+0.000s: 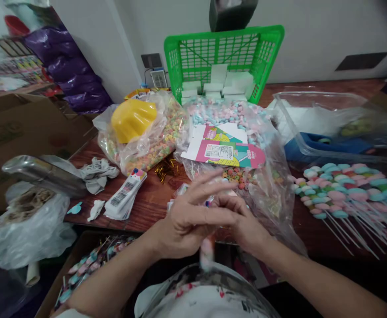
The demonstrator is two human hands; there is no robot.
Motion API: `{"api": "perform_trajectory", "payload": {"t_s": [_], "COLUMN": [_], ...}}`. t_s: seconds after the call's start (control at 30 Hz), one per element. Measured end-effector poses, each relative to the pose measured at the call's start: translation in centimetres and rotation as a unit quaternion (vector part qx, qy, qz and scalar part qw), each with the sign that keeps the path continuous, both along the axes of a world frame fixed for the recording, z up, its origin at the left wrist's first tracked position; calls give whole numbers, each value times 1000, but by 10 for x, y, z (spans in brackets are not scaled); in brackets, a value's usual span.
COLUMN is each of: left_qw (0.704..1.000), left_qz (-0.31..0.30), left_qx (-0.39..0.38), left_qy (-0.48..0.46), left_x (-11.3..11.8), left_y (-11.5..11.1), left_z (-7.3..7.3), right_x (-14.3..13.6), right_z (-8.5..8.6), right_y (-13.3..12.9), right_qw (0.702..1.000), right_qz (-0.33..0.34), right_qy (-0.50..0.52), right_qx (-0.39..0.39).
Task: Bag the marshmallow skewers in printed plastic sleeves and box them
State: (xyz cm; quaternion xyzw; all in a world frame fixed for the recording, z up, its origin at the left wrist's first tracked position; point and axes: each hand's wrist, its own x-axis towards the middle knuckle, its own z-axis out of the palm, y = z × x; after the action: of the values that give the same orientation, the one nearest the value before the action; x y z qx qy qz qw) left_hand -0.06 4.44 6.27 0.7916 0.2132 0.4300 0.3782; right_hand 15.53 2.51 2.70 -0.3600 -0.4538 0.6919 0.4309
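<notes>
Two bare hands meet at the tabletop's (152, 210) front edge, near its middle. Left hand (188, 218): fingers mostly stretched toward the right, loosely bent, overlapping the right hand (248, 225), whose fingers curl inward. Can't tell if either is pinching; contact is hidden. Blurred pinkish candy piece (207, 251) shows just below the hands, off the front edge, above the person's lap; which hand has it, if either, unclear. Just behind the hands: clear bag of pink and blue candies (213, 110), reaching toward the back edge, with pink-green printed cards (226, 150) lying on it and ring candies (235, 176) near its front. Left of that, a bag of ring candies (167, 137) with a yellow bowl (132, 119) on top; gold ties (165, 170) beside it. Front left corner area: stack of barcode cards (123, 196), crumpled cloth (99, 174), steel flask (44, 174) leaning at the left edge. Back edge: green basket (218, 33) with white blocks (218, 86). Back right: clear plastic bin (293, 126). Front right: pile of candy skewers (349, 187), sticks toward the front edge. More candy sticks (90, 265) below the front edge, left.
</notes>
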Motion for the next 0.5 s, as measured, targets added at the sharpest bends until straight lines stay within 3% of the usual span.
{"api": "perform_trajectory", "payload": {"t_s": [0.07, 0.1, 0.2, 0.3, 0.37, 0.4, 0.43, 0.5], "left_qw": [995, 991, 986, 984, 974, 963, 944, 875], "left_qz": [90, 105, 81, 132, 149, 148, 143, 204], "left_qx": [-24, -62, -146, -103, -94, -110, -144, -181], "left_qy": [-38, -51, -14, 63, 139, 195, 262, 399], "left_x": [-6, -9, -20, -41, -64, -79, -95, -133], "left_y": [-9, -12, -21, -31, -43, -53, -65, -96], "left_z": [-6, -13, -31, -31, -27, -27, -30, -44], "right_x": [4, 4, -3, -22, -32, -34, -33, -24], "right_z": [-2, -2, -1, -5, -10, -12, -13, -13], "right_y": [8, 11, 14, 6, -3, -7, -11, -17], "right_qw": [1000, 1000, 996, 990, 966, 933, 878, 745], "right_qz": [-3, -2, 27, 93, 142, 160, 171, 179], "right_qy": [-2, -10, -23, -35, -119, -195, -282, -426], "right_qx": [10, 27, 78, 100, 178, 257, 346, 480]}}
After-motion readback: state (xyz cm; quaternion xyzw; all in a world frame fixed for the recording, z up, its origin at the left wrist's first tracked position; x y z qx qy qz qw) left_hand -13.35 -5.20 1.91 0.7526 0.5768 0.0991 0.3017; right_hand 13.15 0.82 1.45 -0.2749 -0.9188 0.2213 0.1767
